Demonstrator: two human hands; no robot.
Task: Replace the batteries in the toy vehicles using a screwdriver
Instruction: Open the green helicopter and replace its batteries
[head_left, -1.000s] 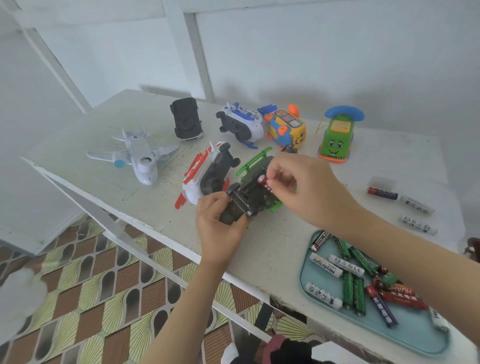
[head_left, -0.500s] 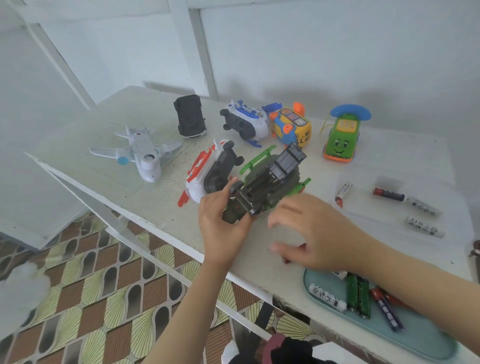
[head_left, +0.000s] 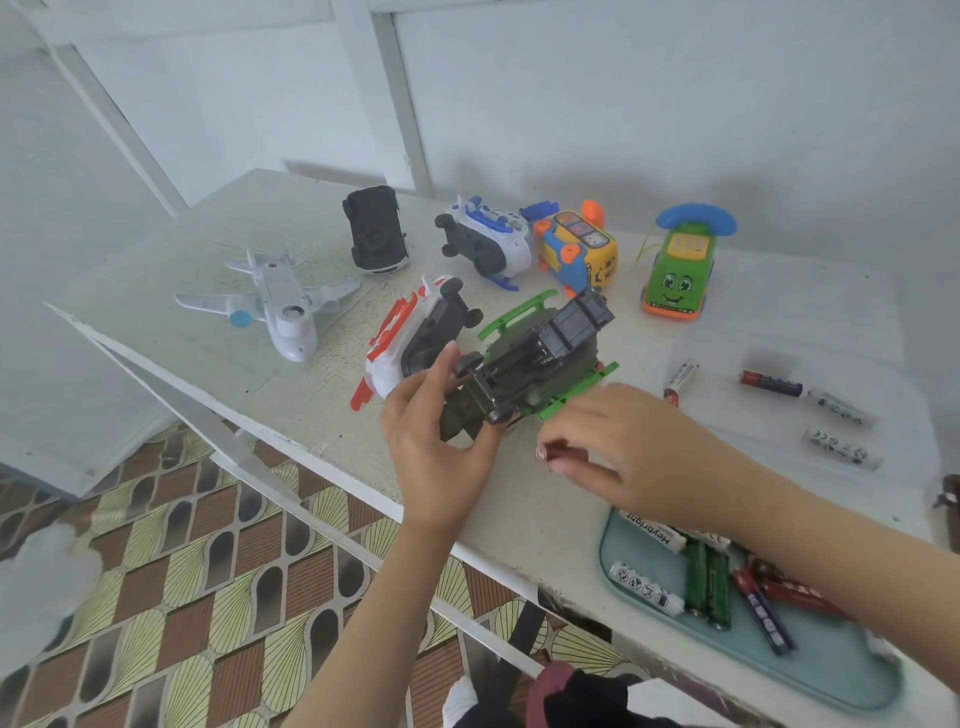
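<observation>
From the head camera I judge us partway through: the dark green and black plastic toy vehicle (head_left: 530, 364) lies belly-up with its battery bay open and, as far as I can see, empty, so the old cells look to be out and new ones not yet in. Three loose batteries (head_left: 680, 378) rest on the white worktop (head_left: 208, 249) off to the right, perhaps the spent ones, though I cannot confirm it. Six more toys stand or lie behind: a white plastic plane (head_left: 280, 306), a black car (head_left: 375, 231), a red and white vehicle (head_left: 415, 338), a blue and white one (head_left: 485, 244), a yellow bus (head_left: 579, 249) and a green smiling car (head_left: 675, 275). I see no screwdriver

My left hand (head_left: 436, 447) grips the near end of the open toy, fingers wrapped underneath, thumb on top. My right hand (head_left: 618, 452) hovers just beside the toy's green edge, fingertips pinched on a small reddish battery (head_left: 563, 455), near the bay but not in it. The pale teal tray (head_left: 831, 670) of fresh batteries sits under my right forearm
</observation>
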